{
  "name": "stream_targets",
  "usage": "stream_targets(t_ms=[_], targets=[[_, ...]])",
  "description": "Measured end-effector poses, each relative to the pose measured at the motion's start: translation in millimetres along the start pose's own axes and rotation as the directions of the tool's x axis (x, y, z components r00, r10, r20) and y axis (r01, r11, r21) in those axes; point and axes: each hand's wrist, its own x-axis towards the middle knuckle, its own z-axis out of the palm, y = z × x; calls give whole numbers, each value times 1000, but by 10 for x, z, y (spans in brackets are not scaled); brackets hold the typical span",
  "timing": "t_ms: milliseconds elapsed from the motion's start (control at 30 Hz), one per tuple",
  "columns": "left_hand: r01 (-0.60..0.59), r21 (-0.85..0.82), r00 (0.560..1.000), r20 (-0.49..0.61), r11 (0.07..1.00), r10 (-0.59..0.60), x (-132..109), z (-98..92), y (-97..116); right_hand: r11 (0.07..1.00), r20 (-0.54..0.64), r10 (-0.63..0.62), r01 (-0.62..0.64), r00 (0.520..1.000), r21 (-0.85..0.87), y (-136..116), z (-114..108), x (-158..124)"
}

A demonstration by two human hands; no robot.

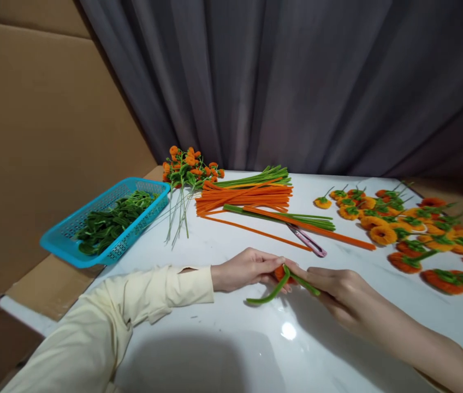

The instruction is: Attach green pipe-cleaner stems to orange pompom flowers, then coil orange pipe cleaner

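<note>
Pinching close together, the left hand and right hand clamp an orange puff and its green stem just above the desk, where any slack grip could let that springy stem uncoil.

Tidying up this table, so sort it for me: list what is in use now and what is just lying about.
In use: left hand pinching the orange coil; right hand holding the green pipe cleaner.
Lying about: pink scissors; orange stems; green stems; blue basket of leaves; flower bunch; finished blossoms on the right.
</note>
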Motion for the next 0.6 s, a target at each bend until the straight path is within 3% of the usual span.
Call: stream_targets(t_ms=[167, 267, 467, 600], targets=[[35, -27, 999, 15, 999, -35, -29, 0, 26, 999, -8, 41, -41, 999, -5, 24, 20, -8], [25, 61, 1000, -9, 998, -25, -71, 24, 41, 997, -24, 77, -77, 997, 27, -32, -19, 22], [-105, 283, 988, -77, 953, 131, -138, 135, 52, 991, -40, 133, -132, 990, 38, -90, -34, 36], [-94, 220, 992, -66, 971, 111, -136, 162, 40, 993, -71, 106, -103, 992, 50, -111, -18, 25]])
